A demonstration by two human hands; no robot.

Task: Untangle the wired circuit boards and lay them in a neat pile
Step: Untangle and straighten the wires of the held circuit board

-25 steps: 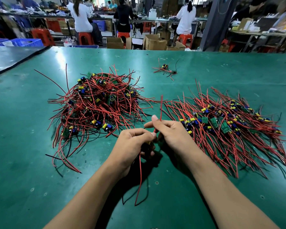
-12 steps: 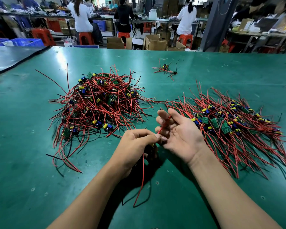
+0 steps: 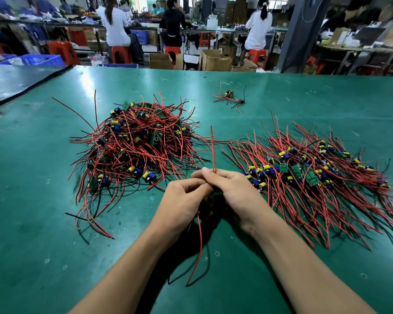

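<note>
Two hands (image 3: 179, 200) (image 3: 236, 191) grip one wired board (image 3: 213, 150); two piles (image 3: 134, 143) (image 3: 315, 177) nearby.

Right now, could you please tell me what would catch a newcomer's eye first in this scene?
A big tangled heap of red-wired circuit boards sits left of centre on the green table, and a flatter combed-out pile fans out at the right. Between them the left hand and right hand pinch red wires, some standing straight up.
</note>
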